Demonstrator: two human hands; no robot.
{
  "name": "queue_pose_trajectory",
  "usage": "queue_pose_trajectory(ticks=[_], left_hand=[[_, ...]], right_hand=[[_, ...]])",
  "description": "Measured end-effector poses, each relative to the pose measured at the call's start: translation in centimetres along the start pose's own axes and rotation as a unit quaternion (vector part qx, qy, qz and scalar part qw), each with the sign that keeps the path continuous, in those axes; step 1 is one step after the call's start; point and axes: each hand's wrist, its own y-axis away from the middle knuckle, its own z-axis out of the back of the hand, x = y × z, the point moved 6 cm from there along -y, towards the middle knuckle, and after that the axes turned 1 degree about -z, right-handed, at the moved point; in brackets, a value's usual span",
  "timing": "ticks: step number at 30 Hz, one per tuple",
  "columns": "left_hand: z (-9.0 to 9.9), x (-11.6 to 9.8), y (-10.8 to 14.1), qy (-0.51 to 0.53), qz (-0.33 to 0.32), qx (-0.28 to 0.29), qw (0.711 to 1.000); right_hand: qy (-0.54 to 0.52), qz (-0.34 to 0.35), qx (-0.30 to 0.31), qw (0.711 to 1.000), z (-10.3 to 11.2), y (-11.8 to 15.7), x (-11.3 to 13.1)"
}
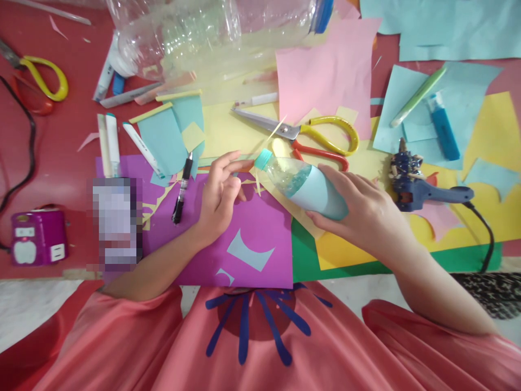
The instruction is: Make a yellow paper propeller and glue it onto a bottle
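My right hand (358,206) is wrapped round a small clear plastic bottle (287,175) with a turquoise cap, tilted with its cap to the left. Light blue paper (319,193) covers the bottle's lower part. Beside the cap is my left hand (222,195), fingers spread and bent, holding nothing; whether a fingertip touches the cap I cannot tell. Under the hands lies a purple sheet (260,233) with light blue paper scraps (250,250) on it. Just beyond the bottle rest scissors (293,132) with yellow and red handles.
A blue glue gun (431,193) with a cord lies at right. Large clear plastic bottles (183,32) lie at the back. At left are markers (142,149), a black pen (183,187), a blurred-out phone (118,222), a purple box (38,237) and more scissors (36,76). Pink paper (325,70) lies behind.
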Motion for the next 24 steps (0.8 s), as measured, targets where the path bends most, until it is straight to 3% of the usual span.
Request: queue_pose_trajectory(ticks=[13, 18, 22, 24], left_hand=[[0.0, -0.2, 0.1, 0.004, 0.006, 0.008, 1.000], [0.4, 0.2, 0.1, -0.055, 0.037, -0.013, 0.998], [-0.5, 0.0, 0.1, -0.050, -0.047, 0.055, 0.996], [-1.0, 0.0, 0.3, -0.028, -0.056, 0.094, 0.994]], right_hand=[[0.007, 0.001, -0.006, 1.000, 0.1, 0.1, -0.1], [0.003, -0.002, -0.004, 1.000, 0.1, 0.2, 0.2], [0.008, 0.019, -0.008, 1.000, 0.2, 0.2, 0.7], [0.010, 0.025, -0.011, 1.000, 0.3, 0.2, 0.8]])
